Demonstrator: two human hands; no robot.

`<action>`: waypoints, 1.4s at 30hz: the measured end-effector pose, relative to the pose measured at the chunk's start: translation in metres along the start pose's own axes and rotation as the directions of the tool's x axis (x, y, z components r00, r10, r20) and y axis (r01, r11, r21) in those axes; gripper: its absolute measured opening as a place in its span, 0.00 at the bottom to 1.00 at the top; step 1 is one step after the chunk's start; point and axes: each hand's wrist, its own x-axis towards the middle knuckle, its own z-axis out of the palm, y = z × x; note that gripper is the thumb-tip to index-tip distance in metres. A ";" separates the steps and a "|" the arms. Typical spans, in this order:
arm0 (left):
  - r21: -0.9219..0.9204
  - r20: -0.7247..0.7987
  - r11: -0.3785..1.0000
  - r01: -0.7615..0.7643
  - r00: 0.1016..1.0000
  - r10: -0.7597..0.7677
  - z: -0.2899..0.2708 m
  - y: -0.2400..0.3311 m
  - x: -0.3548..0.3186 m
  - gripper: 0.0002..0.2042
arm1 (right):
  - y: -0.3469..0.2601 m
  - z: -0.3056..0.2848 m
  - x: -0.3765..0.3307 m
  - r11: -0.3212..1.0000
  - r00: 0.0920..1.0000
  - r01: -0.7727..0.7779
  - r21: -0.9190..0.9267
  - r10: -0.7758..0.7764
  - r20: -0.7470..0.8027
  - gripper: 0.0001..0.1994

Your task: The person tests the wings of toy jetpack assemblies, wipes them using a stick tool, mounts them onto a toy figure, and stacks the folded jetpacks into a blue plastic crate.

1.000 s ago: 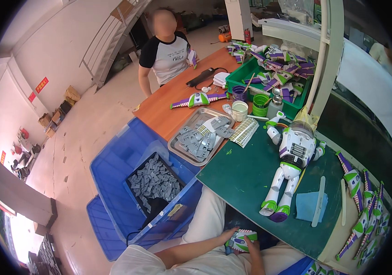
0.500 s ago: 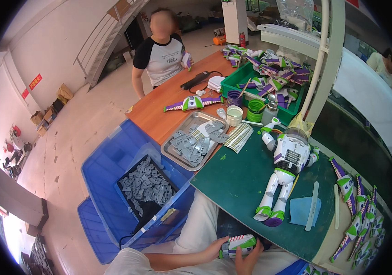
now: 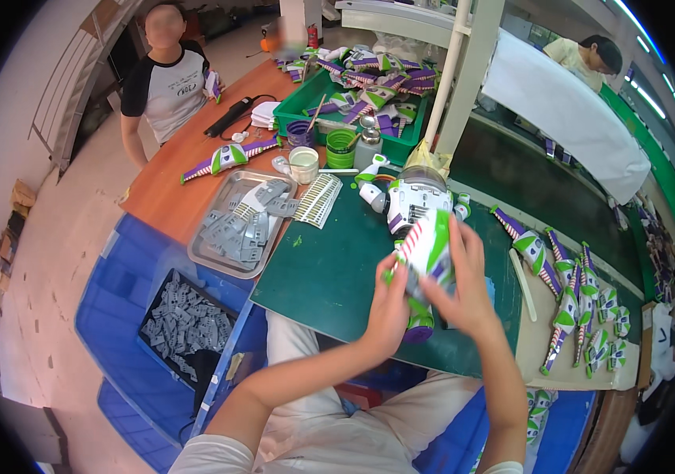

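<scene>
In both hands I hold a white, green and purple toy wing pack (image 3: 434, 241) with red-and-white striped edges, slightly blurred. My left hand (image 3: 387, 308) grips its lower left edge, fingers bent around it. My right hand (image 3: 468, 276) has its fingers along the right side and the thumb against the lower part. Behind the pack lies a white toy spaceman figure (image 3: 412, 197) on the green mat (image 3: 317, 272); the hands and pack cover much of its body and legs. Part of a blue cloth (image 3: 489, 292) shows beside my right hand.
A metal tray (image 3: 231, 267) of grey parts, a printed sticker sheet (image 3: 319, 200) and paint cups (image 3: 303, 166) stand to the left. Behind them, a green crate (image 3: 286, 118) overflows with wing packs. More packs (image 3: 566, 304) lie right. A blue bin (image 3: 108, 272) stands left; a person (image 3: 165, 87) is across the table.
Both hands have lifted the wing pack from near my lap up over the figure and mat. The view has swung to the right.
</scene>
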 end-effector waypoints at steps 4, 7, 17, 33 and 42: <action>-0.100 -0.070 0.994 0.048 0.996 -0.055 0.017 -0.013 0.060 0.17 | 0.060 0.023 0.058 0.999 1.000 -0.009 0.053 0.009 0.007 0.29; 0.013 -0.124 1.000 -0.005 0.992 0.006 0.008 -0.016 0.087 0.17 | 0.074 0.040 0.082 1.000 1.000 0.013 0.024 -0.013 0.002 0.26; -0.157 0.013 0.987 0.014 1.000 -0.012 -0.056 -0.027 0.176 0.20 | 0.079 0.054 0.095 0.989 0.996 0.026 -0.148 -0.039 -0.082 0.21; 0.256 0.105 0.962 -0.092 0.992 0.067 -0.051 -0.018 0.176 0.22 | 0.072 0.056 0.106 0.958 0.950 0.033 -0.285 -0.119 -0.289 0.11; 0.235 0.165 0.961 -0.148 0.980 0.110 -0.058 -0.021 0.179 0.22 | 0.086 0.062 0.110 0.994 0.974 -0.051 -0.094 0.029 -0.225 0.11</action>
